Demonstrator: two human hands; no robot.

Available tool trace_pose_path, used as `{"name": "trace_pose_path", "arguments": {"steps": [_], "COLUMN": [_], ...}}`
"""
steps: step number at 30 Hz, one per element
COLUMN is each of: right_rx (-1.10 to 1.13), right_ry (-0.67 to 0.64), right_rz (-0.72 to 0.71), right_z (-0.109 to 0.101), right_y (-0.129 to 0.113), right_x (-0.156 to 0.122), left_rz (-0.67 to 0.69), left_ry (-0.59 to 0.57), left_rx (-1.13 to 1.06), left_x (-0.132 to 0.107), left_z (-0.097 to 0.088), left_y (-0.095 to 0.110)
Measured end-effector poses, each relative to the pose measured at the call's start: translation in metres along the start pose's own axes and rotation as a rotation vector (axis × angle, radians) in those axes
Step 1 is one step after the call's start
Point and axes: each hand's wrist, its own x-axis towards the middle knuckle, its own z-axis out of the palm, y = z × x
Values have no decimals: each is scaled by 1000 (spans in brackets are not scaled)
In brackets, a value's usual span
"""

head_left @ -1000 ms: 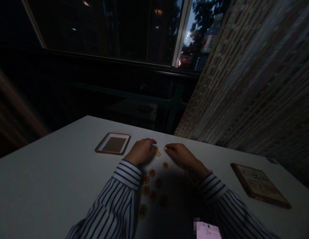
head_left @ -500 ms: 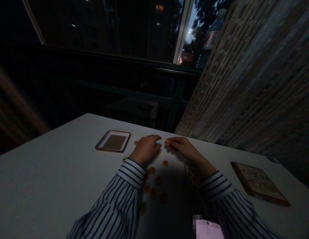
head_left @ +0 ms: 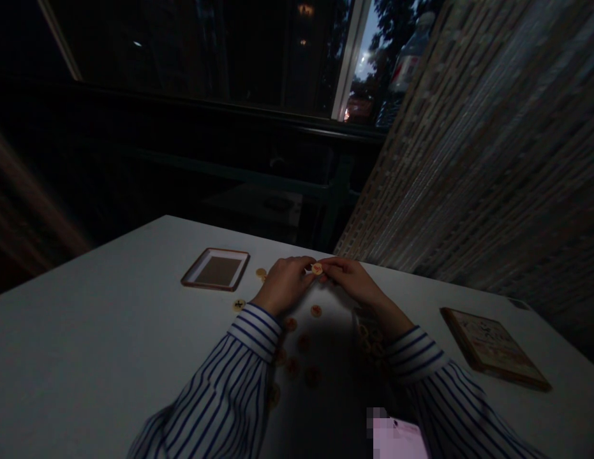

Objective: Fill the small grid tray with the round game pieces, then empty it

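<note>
Right hand [head_left: 351,280] pinches a round game piece [head_left: 317,269] at 12 o'clock. Left hand's [head_left: 284,285] fingers are up against it, can't tell if gripping. More pieces [head_left: 292,366] lie at 6 o'clock, tray [head_left: 220,251] at 11.

The only view came from a camera worn on the person's head, looking forward and down from close behind and above the left hand [head_left: 284,285] and right hand [head_left: 355,282], taking in the table [head_left: 110,357] around them and a window [head_left: 196,57] beyond.

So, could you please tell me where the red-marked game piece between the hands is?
In the head view, the red-marked game piece sits between the left hand and right hand, just beyond another round piece on the white table.
</note>
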Motion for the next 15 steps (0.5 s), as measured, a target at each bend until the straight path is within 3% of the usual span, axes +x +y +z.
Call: {"name": "trace_pose_path", "arguments": {"steps": [6,15], "right_rx": [19,-173], "right_ry": [71,71], "right_rz": [-118,-259], "right_z": [0,1], "right_y": [12,13], "right_x": [4,2], "left_rz": [-24,-106], "left_ry": [46,28], "left_rx": [-284,-600], "left_x": [3,11], "left_z": [7,20], "left_y": [-9,-26]}}
